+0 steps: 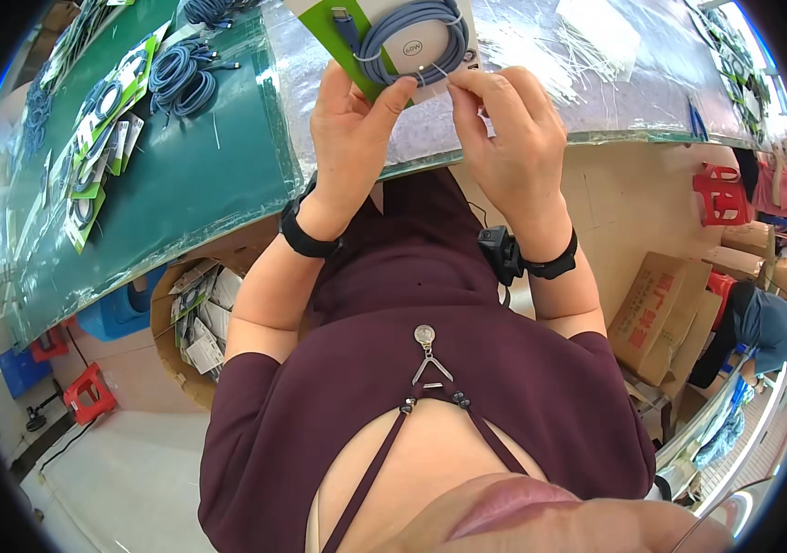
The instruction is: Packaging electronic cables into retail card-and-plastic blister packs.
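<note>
Above the table's near edge, my left hand is closed on a green-and-white packaging card, its thumb at the card's lower edge. Against the card's face lies a coiled blue-grey charging cable, with its plug at the upper left. Thin white ties go round the coil at several places. My right hand pinches the loose end of the white tie at the coil's bottom, beside the card's lower right. Part of the card's top is cut off by the frame.
Loose white ties are strewn on the clear-covered table at right. On the green mat lie bundled cables and a row of carded cables. A carton of cards stands below left. Cardboard boxes and another person are at right.
</note>
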### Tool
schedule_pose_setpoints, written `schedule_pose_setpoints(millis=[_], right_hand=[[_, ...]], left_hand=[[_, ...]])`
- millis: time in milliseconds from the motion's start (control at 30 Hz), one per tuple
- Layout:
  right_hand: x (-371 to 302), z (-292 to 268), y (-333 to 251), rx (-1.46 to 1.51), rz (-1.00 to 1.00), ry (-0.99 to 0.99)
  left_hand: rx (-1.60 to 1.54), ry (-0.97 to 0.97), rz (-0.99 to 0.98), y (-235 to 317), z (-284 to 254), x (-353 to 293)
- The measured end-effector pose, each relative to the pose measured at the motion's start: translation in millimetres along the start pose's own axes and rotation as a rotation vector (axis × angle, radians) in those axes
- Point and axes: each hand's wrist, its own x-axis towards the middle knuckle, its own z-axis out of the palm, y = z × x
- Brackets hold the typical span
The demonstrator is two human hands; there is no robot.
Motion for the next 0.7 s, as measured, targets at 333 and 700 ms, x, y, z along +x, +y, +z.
schedule_pose_setpoints(millis=[333,700], right_hand=[[3,2,-5,-0.057,-0.089,-0.088],[3,4,-8,-0.079,-0.066,-0.123]], left_hand=[[0.449,0.030,0.124,-2,-6,-7],[0.671,0.025,0.251,11,-1,-9]])
